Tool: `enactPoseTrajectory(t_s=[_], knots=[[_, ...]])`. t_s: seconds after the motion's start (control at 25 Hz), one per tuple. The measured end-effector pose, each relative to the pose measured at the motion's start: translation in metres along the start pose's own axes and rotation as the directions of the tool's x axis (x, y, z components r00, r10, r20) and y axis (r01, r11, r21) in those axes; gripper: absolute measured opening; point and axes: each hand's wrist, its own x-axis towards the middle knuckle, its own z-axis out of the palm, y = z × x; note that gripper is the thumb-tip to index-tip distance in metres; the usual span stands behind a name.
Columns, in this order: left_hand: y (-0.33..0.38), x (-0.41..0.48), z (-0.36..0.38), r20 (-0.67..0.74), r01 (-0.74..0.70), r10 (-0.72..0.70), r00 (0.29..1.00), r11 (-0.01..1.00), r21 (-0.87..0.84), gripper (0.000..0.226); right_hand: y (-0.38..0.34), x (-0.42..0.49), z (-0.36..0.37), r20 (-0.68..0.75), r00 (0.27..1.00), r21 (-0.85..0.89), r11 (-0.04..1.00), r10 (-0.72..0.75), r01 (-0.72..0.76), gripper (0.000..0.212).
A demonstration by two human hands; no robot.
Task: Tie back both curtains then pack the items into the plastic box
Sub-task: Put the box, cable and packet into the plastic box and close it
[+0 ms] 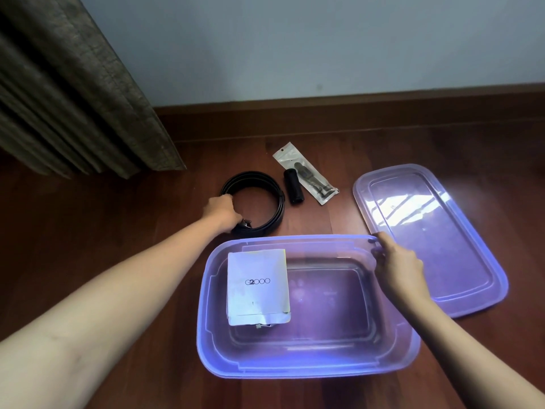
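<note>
A translucent purple plastic box (206, 335) stands open on the wooden floor in front of me. A white packet marked G2000 (258, 286) leans inside its left part. My right hand (398, 265) grips the box's far right rim. My left hand (222, 212) closes on the left side of a coiled black belt (265, 184) lying just beyond the box. A short black cylinder (293, 187) and a clear packet with black parts (306, 172) lie to the right of the belt.
The box's purple lid (442, 246) lies flat on the floor to the right. A brown curtain (67, 93) hangs at the upper left, reaching the floor. A pale wall with a wooden skirting board (354, 110) runs behind the items.
</note>
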Motion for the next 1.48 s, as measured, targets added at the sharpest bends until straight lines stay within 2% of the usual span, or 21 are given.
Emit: enactPoseTrajectory(t_s=[0.12,0.2,0.32,0.4,0.48,0.56,0.64,0.72,0.84,1.0,1.24,1.48], knots=[[-0.005,-0.003,-0.006,-0.057,0.040,-0.055,0.997,0.971,-0.234,0.060,0.000,-0.001,0.000,-0.001,1.000,0.005,1.000,-0.008,0.008,0.031],[-0.004,-0.004,-0.018,-0.136,-0.016,-0.036,0.990,0.929,-0.369,0.060,0.000,-0.002,-0.002,0.002,1.000,0.018,1.000,-0.014,0.014,0.030],[0.010,-0.020,-0.045,-0.256,-0.211,0.108,0.961,0.882,-0.421,0.066,0.000,-0.002,-0.004,0.026,1.000,0.059,0.998,-0.014,0.013,0.029],[0.026,-0.048,-0.059,-0.166,-0.328,0.285,0.944,0.858,-0.394,0.069,-0.002,-0.003,-0.007,0.052,0.999,0.083,0.996,-0.014,0.010,0.028],[0.044,-0.090,-0.065,0.067,-0.419,0.451,0.890,0.868,-0.267,0.057,-0.004,-0.004,-0.012,0.097,0.995,0.111,0.994,-0.023,0.012,0.030],[0.063,-0.133,-0.061,0.253,-0.531,0.520,0.816,0.847,-0.030,0.047,-0.003,-0.003,-0.015,0.168,0.985,0.189,0.982,-0.021,-0.011,0.041],[0.077,-0.158,-0.046,0.350,-0.627,0.537,0.767,0.743,0.234,0.044,0.007,0.004,-0.012,0.241,0.970,0.411,0.909,-0.035,-0.069,0.038],[0.088,-0.169,-0.024,0.411,-0.639,0.494,0.766,0.651,0.409,0.042,0.017,0.010,-0.007,0.292,0.955,0.568,0.814,-0.056,-0.126,0.041],[0.106,-0.172,0.010,0.484,-0.652,0.445,0.754,0.597,0.467,0.026,0.021,0.010,-0.002,0.323,0.946,0.582,0.796,-0.038,-0.167,0.037],[0.108,-0.156,0.048,0.463,-0.681,0.500,0.732,0.562,0.470,0.022,0.020,0.009,0.002,0.229,0.972,0.474,0.878,-0.052,-0.064,0.035],[0.083,-0.135,0.070,0.428,-0.660,0.507,0.748,0.505,0.556,0.042,0.018,0.007,0.000,0.222,0.968,0.358,0.933,-0.118,0.031,0.036],[0.080,-0.125,0.077,0.447,-0.674,0.506,0.738,0.514,0.531,0.042,0.013,0.003,-0.001,0.184,0.980,0.345,0.939,-0.076,0.008,0.034]])
